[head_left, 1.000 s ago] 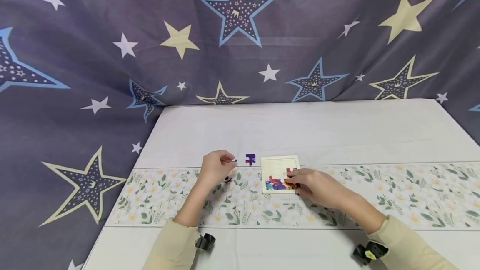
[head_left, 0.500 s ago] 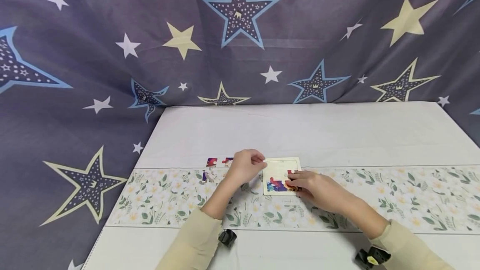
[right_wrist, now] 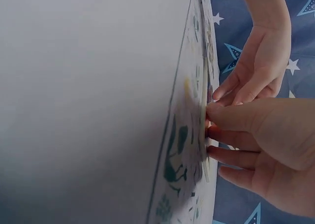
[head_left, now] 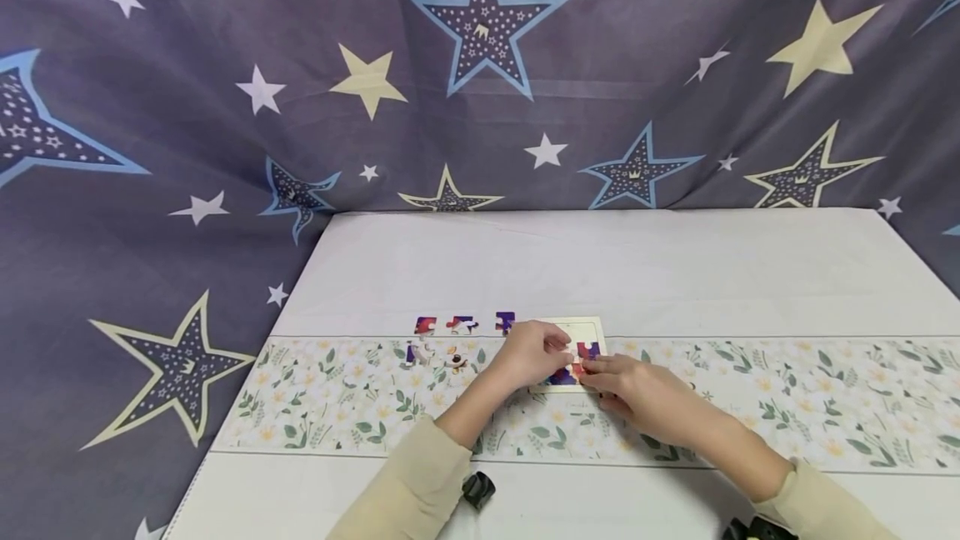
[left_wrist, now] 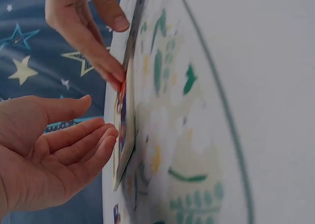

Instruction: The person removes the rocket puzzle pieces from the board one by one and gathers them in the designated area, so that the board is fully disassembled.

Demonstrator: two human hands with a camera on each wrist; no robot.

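Observation:
A small jigsaw board point(head_left: 583, 329) with a pale frame lies on the table, red and purple pieces point(head_left: 588, 350) in its lower and right part. Over its left side is my left hand point(head_left: 529, 353), fingertips close to those pieces. The left wrist view shows a gap between its thumb and loosely bent fingers point(left_wrist: 81, 140), with nothing in it. My right hand point(head_left: 637, 390) reaches in from the right and rests its fingertips on the placed pieces. In the right wrist view its thumb point(right_wrist: 226, 115) lies at the board's edge, fingers nearly straight. The left hand hides part of the board.
Several loose jigsaw pieces lie left of the board, among them a purple piece point(head_left: 506, 321), a red piece point(head_left: 425, 325) and a white-and-purple piece point(head_left: 416, 353). A floral strip point(head_left: 337, 398) crosses the white table point(head_left: 675, 265). A starry cloth point(head_left: 480, 140) hangs behind.
My left hand has moved right from the loose pieces to over the board, uncovering them. My right hand has stayed at the board's right side, almost still.

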